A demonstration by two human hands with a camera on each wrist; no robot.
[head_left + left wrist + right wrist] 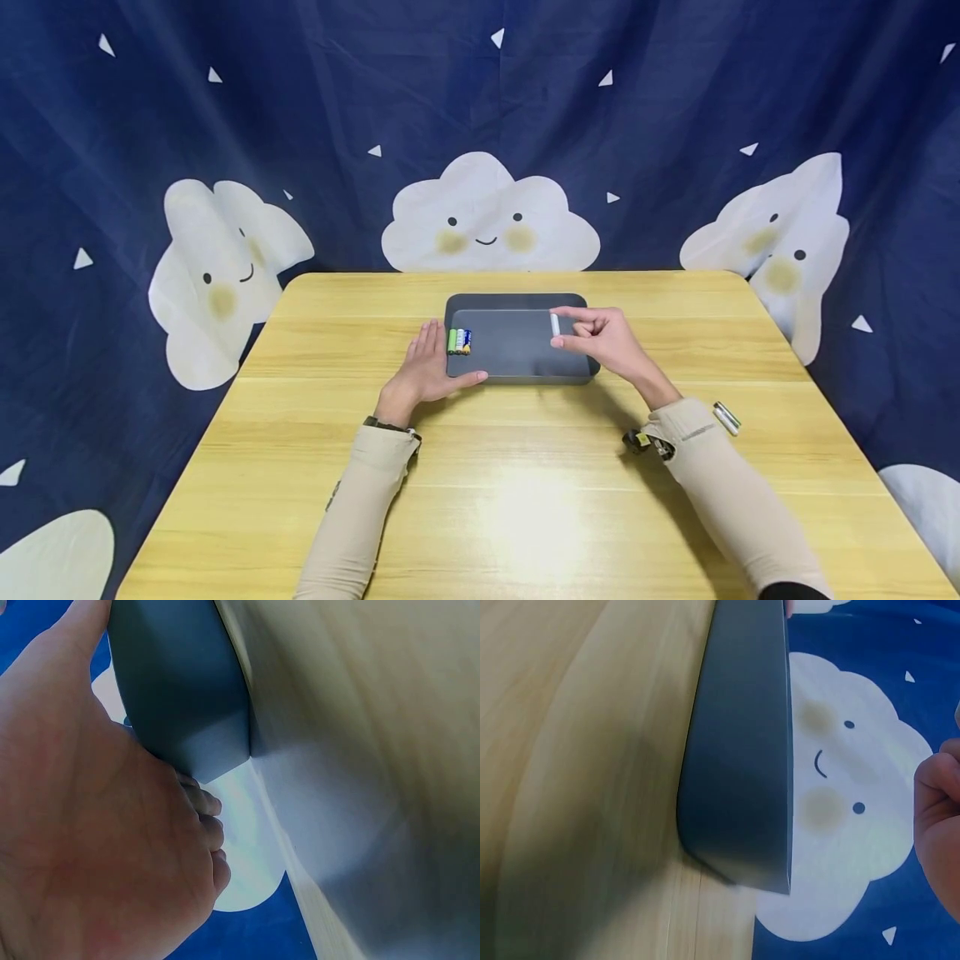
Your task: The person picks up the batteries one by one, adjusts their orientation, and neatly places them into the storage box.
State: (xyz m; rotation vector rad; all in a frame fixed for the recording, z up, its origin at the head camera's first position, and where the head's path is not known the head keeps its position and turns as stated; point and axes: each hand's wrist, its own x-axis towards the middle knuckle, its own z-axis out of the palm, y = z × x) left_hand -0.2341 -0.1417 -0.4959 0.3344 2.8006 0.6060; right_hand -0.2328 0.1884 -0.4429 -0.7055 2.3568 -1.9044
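Observation:
A dark grey rectangular tray [510,354] lies on the wooden table. Along its left end my left hand [429,367] rests with straight fingers, the thumb over the near rim. Inside the tray at that end, three batteries [460,342] lie side by side: green, white and blue-yellow. My right hand [611,340] pinches a white battery [555,324] by its two ends, between thumb and index finger, over the tray's right part. In the right wrist view only the edge of the right hand [941,817] shows, and the held battery is out of sight.
Two more batteries [726,418] lie on the table [525,500] to the right, beside my right sleeve. Behind the table hangs a dark blue curtain [337,100] with white clouds. Cuffs and wrist cameras sit on both forearms.

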